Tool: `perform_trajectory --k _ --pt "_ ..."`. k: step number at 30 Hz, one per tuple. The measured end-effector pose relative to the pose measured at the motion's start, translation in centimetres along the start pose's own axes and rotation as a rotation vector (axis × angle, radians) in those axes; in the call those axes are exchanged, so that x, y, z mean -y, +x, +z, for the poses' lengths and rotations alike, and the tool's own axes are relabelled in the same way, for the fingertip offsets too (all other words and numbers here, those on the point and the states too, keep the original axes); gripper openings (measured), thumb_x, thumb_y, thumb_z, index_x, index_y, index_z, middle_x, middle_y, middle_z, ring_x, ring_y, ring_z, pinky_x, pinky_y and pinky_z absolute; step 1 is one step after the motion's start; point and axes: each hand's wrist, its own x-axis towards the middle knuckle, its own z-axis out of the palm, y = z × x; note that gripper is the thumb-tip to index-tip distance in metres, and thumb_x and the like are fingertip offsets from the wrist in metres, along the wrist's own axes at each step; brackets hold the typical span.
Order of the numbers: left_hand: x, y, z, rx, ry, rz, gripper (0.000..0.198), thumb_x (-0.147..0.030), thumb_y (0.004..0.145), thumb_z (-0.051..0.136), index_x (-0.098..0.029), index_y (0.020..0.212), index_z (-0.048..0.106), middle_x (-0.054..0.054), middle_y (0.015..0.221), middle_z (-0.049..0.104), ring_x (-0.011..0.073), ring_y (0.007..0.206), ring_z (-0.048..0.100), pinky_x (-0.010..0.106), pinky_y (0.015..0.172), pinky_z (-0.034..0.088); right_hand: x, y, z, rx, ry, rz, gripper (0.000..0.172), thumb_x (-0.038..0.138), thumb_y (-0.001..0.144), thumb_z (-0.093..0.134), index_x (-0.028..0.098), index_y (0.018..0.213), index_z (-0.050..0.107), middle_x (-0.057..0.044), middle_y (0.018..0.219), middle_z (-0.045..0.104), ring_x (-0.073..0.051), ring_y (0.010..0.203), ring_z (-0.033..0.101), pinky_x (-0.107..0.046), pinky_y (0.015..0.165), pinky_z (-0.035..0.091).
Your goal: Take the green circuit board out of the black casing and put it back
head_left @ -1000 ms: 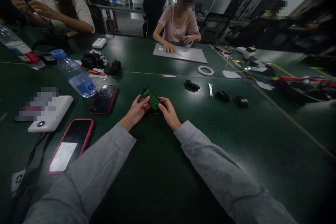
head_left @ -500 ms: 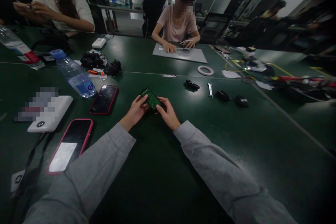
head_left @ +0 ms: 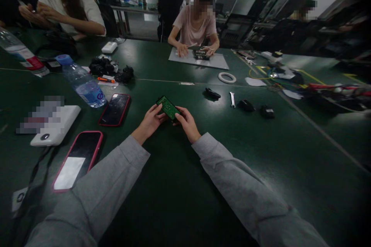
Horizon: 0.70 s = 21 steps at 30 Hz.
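Observation:
A small green circuit board point(head_left: 168, 108) with a dark edge is held tilted above the table, between both hands. My left hand point(head_left: 150, 120) grips its left end, thumb on the upper face and fingers beneath. On the right end, my right hand point(head_left: 188, 122) pinches the board the same way, its thumb near the lower corner. The underside of the board and most of the fingertips there are hidden. Left of my hands lies a phone in a red case point(head_left: 115, 110); beyond them to the right is a small black part point(head_left: 212, 93).
Past my right hand are an open-ended wrench point(head_left: 232, 99), black pieces point(head_left: 267, 111) and a white tape ring point(head_left: 227, 78). At left are a water bottle point(head_left: 82, 83), a white power bank point(head_left: 56, 125) and a pink-cased phone point(head_left: 77, 162). A co-worker point(head_left: 195, 27) sits opposite at a grey board point(head_left: 220, 63).
The circuit board has turned slightly, and more of its green face shows; both hands keep hold of it. Opposite, the co-worker's hands have shifted and a dark object shows more clearly.

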Motion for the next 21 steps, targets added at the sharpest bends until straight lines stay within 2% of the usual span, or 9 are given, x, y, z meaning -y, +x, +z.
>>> perform_trajectory --k 8,12,17,21 --pt "-0.2 -0.1 0.1 -0.004 -0.032 0.01 0.02 -0.021 0.084 0.071 -0.017 0.102 0.065 0.005 0.099 0.074 0.0178 0.081 0.07 0.035 0.084 0.054 0.8 -0.2 0.1 0.013 0.027 0.031 0.048 0.053 0.081 0.071 0.028 0.121 0.06 -0.005 0.115 0.061 -0.018 0.097 0.06 -0.029 0.072 0.057" --pt "-0.1 0.0 0.0 -0.021 -0.043 0.017 0.017 -0.019 0.083 0.071 -0.017 0.098 0.065 0.005 0.095 0.074 0.0179 0.08 0.07 0.036 0.085 0.054 1.1 0.0 -0.1 -0.037 0.069 0.07 0.049 0.047 0.077 0.075 0.026 0.119 0.061 -0.005 0.114 0.063 -0.018 0.103 0.059 -0.03 0.08 0.053" --pt "0.3 0.3 -0.3 -0.02 -0.006 0.048 0.027 -0.015 0.078 0.075 -0.016 0.103 0.064 0.008 0.102 0.073 0.0197 0.089 0.07 0.04 0.093 0.052 0.8 0.5 -0.6 -0.115 0.167 0.122 0.056 0.045 0.07 0.08 0.025 0.119 0.061 -0.004 0.107 0.064 -0.016 0.096 0.06 -0.029 0.078 0.05" --pt "0.2 0.2 -0.3 -0.032 -0.009 0.051 0.031 -0.013 0.079 0.075 -0.017 0.108 0.063 0.009 0.107 0.073 0.0204 0.093 0.07 0.041 0.096 0.051 0.1 0.7 -0.8 -0.178 0.158 0.122 0.055 0.045 0.07 0.081 0.023 0.115 0.061 -0.003 0.104 0.064 -0.015 0.094 0.06 -0.028 0.076 0.05"
